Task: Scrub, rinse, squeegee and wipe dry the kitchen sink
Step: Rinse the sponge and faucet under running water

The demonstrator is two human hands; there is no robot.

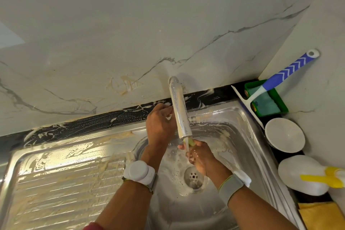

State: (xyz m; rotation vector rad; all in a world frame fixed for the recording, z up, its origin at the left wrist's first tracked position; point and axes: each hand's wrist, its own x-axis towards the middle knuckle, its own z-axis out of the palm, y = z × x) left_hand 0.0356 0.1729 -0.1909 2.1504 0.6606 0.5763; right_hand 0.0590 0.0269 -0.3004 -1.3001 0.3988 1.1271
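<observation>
The steel sink (240,136) is smeared with soapy foam, and its drain (193,176) shows in the bowl's middle. A chrome tap spout (179,108) reaches over the bowl with water running from its end. My left hand (161,123) is up behind the spout near its base; its fingers are hidden, so what they grip cannot be told. My right hand (197,157) is under the stream, holding a yellow-green sponge (190,141) of which only an edge shows.
The ribbed drainboard (61,179) on the left is foamy. A blue-and-white squeegee (276,82) leans in the right corner over a green tray (281,106). On the right counter stand a white bowl (284,135), a white spray bottle (306,175) with a yellow trigger and a yellow cloth (321,214).
</observation>
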